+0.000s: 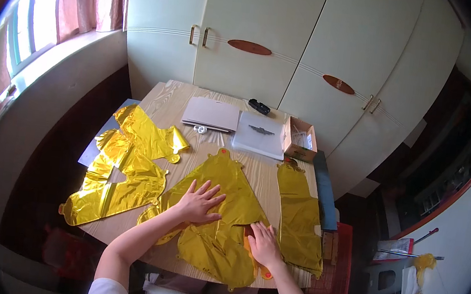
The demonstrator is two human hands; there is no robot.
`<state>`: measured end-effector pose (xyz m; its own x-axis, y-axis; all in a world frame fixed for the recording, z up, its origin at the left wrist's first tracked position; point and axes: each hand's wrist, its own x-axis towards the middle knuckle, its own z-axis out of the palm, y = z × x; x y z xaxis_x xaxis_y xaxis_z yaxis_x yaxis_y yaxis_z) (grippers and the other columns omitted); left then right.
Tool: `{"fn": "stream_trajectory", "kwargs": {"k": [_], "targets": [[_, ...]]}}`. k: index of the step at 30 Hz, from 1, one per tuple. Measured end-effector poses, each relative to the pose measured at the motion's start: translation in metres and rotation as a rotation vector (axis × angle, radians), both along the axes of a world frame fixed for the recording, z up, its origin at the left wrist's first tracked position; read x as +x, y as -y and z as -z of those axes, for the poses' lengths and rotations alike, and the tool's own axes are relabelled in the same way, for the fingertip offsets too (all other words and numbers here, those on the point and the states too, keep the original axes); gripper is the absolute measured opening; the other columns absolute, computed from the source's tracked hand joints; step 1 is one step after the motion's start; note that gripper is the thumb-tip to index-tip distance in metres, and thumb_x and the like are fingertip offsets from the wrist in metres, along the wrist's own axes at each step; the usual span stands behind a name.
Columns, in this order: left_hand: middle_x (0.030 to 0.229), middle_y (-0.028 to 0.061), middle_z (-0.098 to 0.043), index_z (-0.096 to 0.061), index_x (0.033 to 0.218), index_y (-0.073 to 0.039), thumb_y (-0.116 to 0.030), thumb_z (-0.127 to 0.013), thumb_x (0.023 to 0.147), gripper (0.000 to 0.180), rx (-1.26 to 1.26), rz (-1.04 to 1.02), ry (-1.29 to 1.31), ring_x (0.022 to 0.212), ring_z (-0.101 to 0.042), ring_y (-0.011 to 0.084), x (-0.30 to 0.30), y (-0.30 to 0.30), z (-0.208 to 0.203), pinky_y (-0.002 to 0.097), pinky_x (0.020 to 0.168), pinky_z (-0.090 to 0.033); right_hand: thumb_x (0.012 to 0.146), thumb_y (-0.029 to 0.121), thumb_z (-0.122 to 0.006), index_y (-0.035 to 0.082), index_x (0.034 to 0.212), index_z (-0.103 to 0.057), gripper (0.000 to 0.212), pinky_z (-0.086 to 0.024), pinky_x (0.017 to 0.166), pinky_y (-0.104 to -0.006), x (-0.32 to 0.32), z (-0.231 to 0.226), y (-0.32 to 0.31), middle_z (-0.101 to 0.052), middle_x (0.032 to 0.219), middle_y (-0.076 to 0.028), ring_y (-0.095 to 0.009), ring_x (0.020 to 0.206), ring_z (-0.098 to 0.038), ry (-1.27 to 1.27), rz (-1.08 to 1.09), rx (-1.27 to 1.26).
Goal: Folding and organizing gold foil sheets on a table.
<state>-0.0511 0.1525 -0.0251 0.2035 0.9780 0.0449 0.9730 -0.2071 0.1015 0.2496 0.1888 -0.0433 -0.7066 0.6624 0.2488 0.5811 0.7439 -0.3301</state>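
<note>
A flat gold foil balloon, not inflated, lies in the middle of the wooden table, its lower part creased and reaching over the near edge. My left hand rests on it, palm down with the fingers spread. Lower right, my right hand lies on the balloon's right edge, fingers stretched out, beside a fold where an orange strip shows. What is under the right palm is hidden. More crumpled gold foil balloons lie to the left, and another long gold foil balloon lies to the right.
At the back of the table are a stack of grey boards, a clear plastic sleeve pile, small white rings, a black object and a small cardboard box. A red basket stands right; white cupboards stand behind.
</note>
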Motion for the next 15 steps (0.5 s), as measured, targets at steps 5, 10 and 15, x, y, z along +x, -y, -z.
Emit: {"fn": "stream_trajectory", "kwargs": {"k": [5,10,15], "targets": [[0.157,0.0106,-0.028,-0.031,0.151,-0.026,-0.071,-0.037,0.089,0.077,0.010,0.003,0.005,0.146,-0.018,0.0368,0.005,0.002,0.000,0.0636,0.114,-0.009,0.096,0.034,-0.052,0.008,0.132,-0.053,0.045,-0.026,0.112,-0.0569,0.007,-0.012,0.009,-0.052,0.138,-0.015,-0.034,0.134,-0.042,0.074,-0.034,0.026],[0.158,0.0097,-0.027,-0.031,0.152,-0.027,-0.071,-0.035,0.089,0.077,0.004,0.010,0.026,0.147,-0.016,0.0361,0.006,0.003,-0.003,0.0626,0.115,-0.008,0.095,0.036,-0.054,0.011,0.127,-0.057,0.041,-0.026,0.111,-0.0571,0.001,-0.007,0.004,-0.055,0.131,-0.014,-0.034,0.131,-0.044,0.054,-0.033,0.043],[0.157,0.0096,-0.028,-0.033,0.151,-0.027,-0.070,-0.035,0.090,0.074,0.031,0.023,0.019,0.146,-0.019,0.0377,0.005,0.004,0.000,0.0628,0.114,-0.010,0.094,0.036,-0.054,0.010,0.124,-0.058,0.039,-0.026,0.111,-0.0567,-0.004,-0.009,0.002,-0.055,0.128,-0.014,-0.034,0.130,-0.044,0.034,-0.042,0.089]]}}
